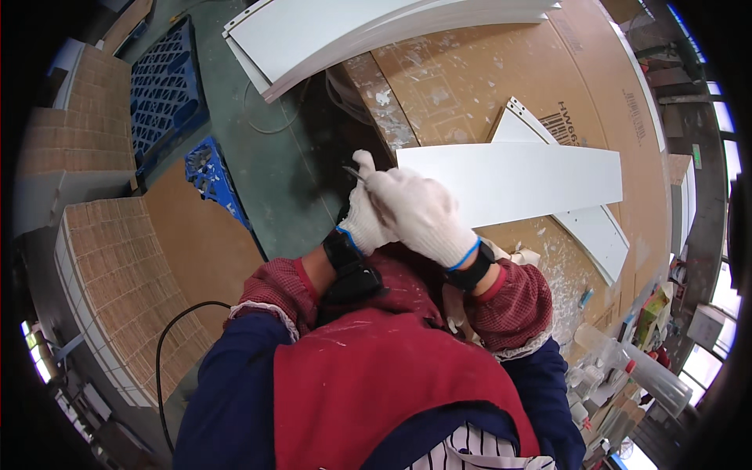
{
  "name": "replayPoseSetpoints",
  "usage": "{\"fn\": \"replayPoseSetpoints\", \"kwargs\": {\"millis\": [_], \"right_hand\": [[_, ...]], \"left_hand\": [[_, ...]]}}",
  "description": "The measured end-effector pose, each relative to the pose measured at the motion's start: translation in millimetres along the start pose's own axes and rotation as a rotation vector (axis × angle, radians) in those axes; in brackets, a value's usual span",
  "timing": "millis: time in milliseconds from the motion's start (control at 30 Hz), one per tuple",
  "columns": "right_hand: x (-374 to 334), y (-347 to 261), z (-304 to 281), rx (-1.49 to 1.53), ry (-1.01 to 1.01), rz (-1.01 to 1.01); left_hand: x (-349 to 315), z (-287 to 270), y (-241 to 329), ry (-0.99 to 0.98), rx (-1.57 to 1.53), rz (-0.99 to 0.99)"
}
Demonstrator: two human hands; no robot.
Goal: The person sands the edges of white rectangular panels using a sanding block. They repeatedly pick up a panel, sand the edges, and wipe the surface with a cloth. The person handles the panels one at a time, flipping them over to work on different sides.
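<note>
Both my hands wear white knit gloves and meet in front of my body, just left of the near white panel's end. My right hand (423, 211) is closed, with a small dark pointed tool (352, 172) sticking out past its fingers; its exact kind is too small to tell. My left hand (365, 215) is upright against it, one fingertip raised beside the tool's tip, its other fingers mostly hidden. A smooth white curved panel (513, 182) lies to the right, touched by neither hand. Under it, crosswise, lies another white panel (599, 247) with holes along its edge.
The panels rest on paint-flecked cardboard (462, 86). A stack of white curved panels (352, 35) stands at the far side. Blue plastic pallets (168, 94) and brown-topped stacks (129, 290) are on the left. A clear bottle (654, 376) lies at the lower right. A black cable (160, 360) curves on the left.
</note>
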State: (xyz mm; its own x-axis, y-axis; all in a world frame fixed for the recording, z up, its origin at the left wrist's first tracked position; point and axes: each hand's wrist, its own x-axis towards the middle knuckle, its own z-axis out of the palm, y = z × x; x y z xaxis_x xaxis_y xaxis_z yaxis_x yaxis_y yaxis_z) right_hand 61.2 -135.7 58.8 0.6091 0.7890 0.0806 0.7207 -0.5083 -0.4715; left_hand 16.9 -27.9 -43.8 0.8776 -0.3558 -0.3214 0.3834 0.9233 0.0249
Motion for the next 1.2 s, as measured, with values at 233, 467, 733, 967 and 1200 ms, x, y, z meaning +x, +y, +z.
{"fn": "replayPoseSetpoints", "kwargs": {"millis": [233,467,733,967,1200], "right_hand": [[-112.5,105.1,-56.6,-0.368,0.289,0.639],[-92.6,4.8,-20.1,-0.314,-0.07,0.212],[-102.0,16.2,-39.7,-0.056,-0.002,0.347],[-96.7,6.6,-39.2,-0.186,-0.44,-0.033],[-94.7,20.3,-39.4,-0.255,-0.319,-0.024]], "left_hand": [[-4.7,46.2,-1.5,-0.094,0.033,-0.028],[3.7,32.6,-8.5,-0.042,0.242,0.05],[-1.1,41.3,-6.4,-0.117,0.076,-0.029],[6.0,46.9,-8.4,-0.172,0.095,-0.013],[4.9,50.2,-7.5,-0.185,0.148,-0.001]]}}
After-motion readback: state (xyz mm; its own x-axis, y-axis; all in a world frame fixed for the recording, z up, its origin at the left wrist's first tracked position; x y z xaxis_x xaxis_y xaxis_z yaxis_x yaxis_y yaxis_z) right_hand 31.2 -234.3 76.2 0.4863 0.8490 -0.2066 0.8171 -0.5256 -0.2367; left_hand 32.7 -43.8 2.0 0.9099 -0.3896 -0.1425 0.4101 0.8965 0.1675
